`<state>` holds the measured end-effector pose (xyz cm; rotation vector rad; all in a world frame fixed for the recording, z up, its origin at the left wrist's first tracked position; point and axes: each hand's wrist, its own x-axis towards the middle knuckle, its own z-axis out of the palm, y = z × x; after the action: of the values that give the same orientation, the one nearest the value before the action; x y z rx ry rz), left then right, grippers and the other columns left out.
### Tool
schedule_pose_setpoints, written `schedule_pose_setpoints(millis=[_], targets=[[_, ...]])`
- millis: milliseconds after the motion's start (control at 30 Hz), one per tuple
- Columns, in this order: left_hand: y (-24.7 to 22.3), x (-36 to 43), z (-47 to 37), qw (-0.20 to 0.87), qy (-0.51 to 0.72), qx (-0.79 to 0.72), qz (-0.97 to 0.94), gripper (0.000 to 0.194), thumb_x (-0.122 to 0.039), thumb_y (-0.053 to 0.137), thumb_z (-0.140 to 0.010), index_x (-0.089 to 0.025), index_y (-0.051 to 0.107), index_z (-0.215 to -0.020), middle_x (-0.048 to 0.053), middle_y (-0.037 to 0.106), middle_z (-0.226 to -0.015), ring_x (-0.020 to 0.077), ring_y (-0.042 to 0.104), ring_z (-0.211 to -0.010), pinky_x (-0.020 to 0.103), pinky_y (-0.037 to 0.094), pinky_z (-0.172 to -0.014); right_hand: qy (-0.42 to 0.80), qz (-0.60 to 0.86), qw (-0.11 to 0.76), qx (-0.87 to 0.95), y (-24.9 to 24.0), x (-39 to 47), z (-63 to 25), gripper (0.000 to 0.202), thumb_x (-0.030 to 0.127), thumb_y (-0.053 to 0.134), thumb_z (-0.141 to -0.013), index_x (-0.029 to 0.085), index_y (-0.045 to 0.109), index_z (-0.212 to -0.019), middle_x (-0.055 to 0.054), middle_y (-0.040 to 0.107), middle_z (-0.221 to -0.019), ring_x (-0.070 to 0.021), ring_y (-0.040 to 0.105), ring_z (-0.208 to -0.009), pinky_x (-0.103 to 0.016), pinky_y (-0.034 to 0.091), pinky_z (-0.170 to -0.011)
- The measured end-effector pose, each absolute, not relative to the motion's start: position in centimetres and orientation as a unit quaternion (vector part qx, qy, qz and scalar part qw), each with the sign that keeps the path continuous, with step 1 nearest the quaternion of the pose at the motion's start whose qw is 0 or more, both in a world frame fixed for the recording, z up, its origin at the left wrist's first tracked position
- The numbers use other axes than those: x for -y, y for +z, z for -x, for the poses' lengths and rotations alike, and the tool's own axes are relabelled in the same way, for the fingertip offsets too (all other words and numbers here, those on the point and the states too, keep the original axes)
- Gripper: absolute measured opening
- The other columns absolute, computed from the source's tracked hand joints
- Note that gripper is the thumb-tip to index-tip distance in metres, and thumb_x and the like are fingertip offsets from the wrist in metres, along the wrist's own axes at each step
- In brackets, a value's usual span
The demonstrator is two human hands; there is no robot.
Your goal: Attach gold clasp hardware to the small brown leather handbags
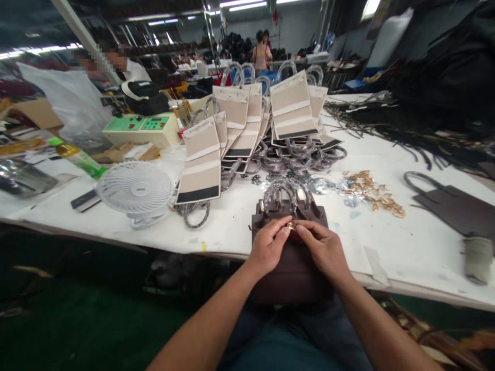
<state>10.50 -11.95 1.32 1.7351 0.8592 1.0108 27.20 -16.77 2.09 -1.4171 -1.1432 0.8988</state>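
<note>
At the bench edge: a dark brown handbag (291, 257) stands just in front of the person, its lower half hanging past the white bench (406, 242) toward the lap.
Writing: none readable; the green control box (144, 128) shows buttons and a display too small to read.
Handbag: matte, boxy, with a handle wrapped in clear film (284, 191) arching over its top.
Clasp: a small gold metal clasp (291, 225) sits on the bag's front flap, between the two hands.
Left hand (266, 248): fingers curled in, thumb and forefinger pinched on the clasp, palm resting on the flap.
Right hand (323, 246): fingers bent and closed on the same clasp from the other side, heel on the bag.
Behind the bag: stacks of beige bag panels (232, 134) with dark bottom bands, leaning in fanned rows among more film-wrapped handles.
Hardware: a loose pile of gold fittings (373, 193) to the right, silvery bits beside it.
Left: a round white slatted fan (135, 190) lies on the bench.
Far right: a flat dark brown cut piece (456, 206) with a loop strap.
</note>
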Motion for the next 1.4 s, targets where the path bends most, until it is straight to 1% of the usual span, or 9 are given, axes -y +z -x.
schedule_pose_setpoints(millis=[133,233,367,500,700,867,1133,1300,1400], targets=[[1.09,11.37,-10.47,0.469,0.414,-0.318,-0.712,0.036,-0.036,0.051,-0.105,-0.021,0.068,-0.133,0.008,0.069,-0.128,0.0216,0.063,-0.123,0.036,0.047,-0.112,0.355,0.601,0.523,0.490,1.78,16.43,-27.20,0.036,0.053,0.072,-0.087,0.026,0.079,-0.110,-0.004,0.080,-0.099,-0.0225,0.070,-0.086,-0.039,0.055,-0.086],[1.10,11.20,-10.51,0.469,0.424,-0.325,-0.703,0.032,-0.036,0.055,-0.103,-0.020,0.074,-0.123,0.009,0.071,-0.122,0.0221,0.065,-0.117,0.036,0.050,-0.108,0.348,0.610,0.523,0.484,1.75,16.49,-27.29,0.035,0.054,0.074,-0.084,0.024,0.079,-0.100,-0.004,0.079,-0.091,-0.0218,0.069,-0.080,-0.038,0.055,-0.083],[1.30,11.28,-10.51,0.551,0.410,-0.342,-0.641,0.032,-0.039,0.063,-0.098,-0.018,0.075,-0.118,0.009,0.076,-0.115,0.0226,0.072,-0.105,0.037,0.057,-0.099,0.343,0.622,0.523,0.471,1.82,16.67,-27.22,0.036,0.056,0.076,-0.082,0.022,0.078,-0.091,-0.003,0.077,-0.085,-0.0209,0.068,-0.077,-0.035,0.053,-0.076],[1.27,11.37,-10.52,0.618,0.404,-0.331,-0.588,0.039,-0.040,0.075,-0.088,-0.016,0.073,-0.119,0.008,0.078,-0.115,0.0250,0.074,-0.107,0.040,0.059,-0.100,0.338,0.627,0.518,0.473,1.87,16.60,-27.12,0.038,0.058,0.075,-0.082,0.020,0.077,-0.088,-0.004,0.076,-0.081,-0.0208,0.067,-0.074,-0.033,0.052,-0.071],[1.25,11.11,-10.70,0.578,0.408,-0.373,-0.600,0.033,-0.037,0.072,-0.091,-0.014,0.075,-0.115,0.009,0.079,-0.113,0.0253,0.074,-0.104,0.038,0.061,-0.095,0.378,0.591,0.513,0.495,1.81,16.32,-27.66,0.035,0.055,0.077,-0.082,0.021,0.077,-0.093,-0.004,0.078,-0.090,-0.0207,0.068,-0.083,-0.034,0.053,-0.078],[1.61,11.01,-10.74,0.546,0.394,-0.381,-0.634,0.029,-0.034,0.069,-0.093,-0.014,0.076,-0.113,0.009,0.079,-0.112,0.0250,0.074,-0.103,0.036,0.060,-0.094,0.388,0.586,0.504,0.501,1.84,16.23,-28.05,0.036,0.055,0.079,-0.080,0.021,0.075,-0.091,-0.004,0.077,-0.091,-0.0209,0.068,-0.083,-0.033,0.053,-0.076],[1.77,10.95,-10.60,0.549,0.380,-0.364,-0.649,0.028,-0.035,0.067,-0.094,-0.016,0.075,-0.112,0.007,0.080,-0.107,0.0220,0.074,-0.097,0.031,0.060,-0.089,0.345,0.563,0.524,0.538,1.64,16.63,-27.75,0.021,0.046,0.073,-0.088,0.024,0.075,-0.089,-0.001,0.076,-0.090,-0.0202,0.068,-0.086,-0.035,0.053,-0.084],[1.73,11.05,-10.34,0.563,0.381,-0.362,-0.637,0.030,-0.037,0.067,-0.095,-0.017,0.074,-0.115,0.008,0.078,-0.111,0.0216,0.073,-0.101,0.032,0.059,-0.092,0.340,0.567,0.532,0.528,1.64,16.69,-27.37,0.023,0.047,0.072,-0.088,0.024,0.075,-0.088,-0.001,0.075,-0.088,-0.0206,0.068,-0.083,-0.035,0.053,-0.082],[1.78,11.12,-10.16,0.545,0.402,-0.343,-0.651,0.029,-0.037,0.068,-0.096,-0.018,0.075,-0.117,0.008,0.074,-0.117,0.0209,0.070,-0.109,0.031,0.056,-0.099,0.341,0.578,0.535,0.513,1.88,16.73,-27.29,0.024,0.048,0.075,-0.086,0.024,0.074,-0.090,-0.001,0.076,-0.091,-0.0211,0.068,-0.087,-0.034,0.054,-0.084]])
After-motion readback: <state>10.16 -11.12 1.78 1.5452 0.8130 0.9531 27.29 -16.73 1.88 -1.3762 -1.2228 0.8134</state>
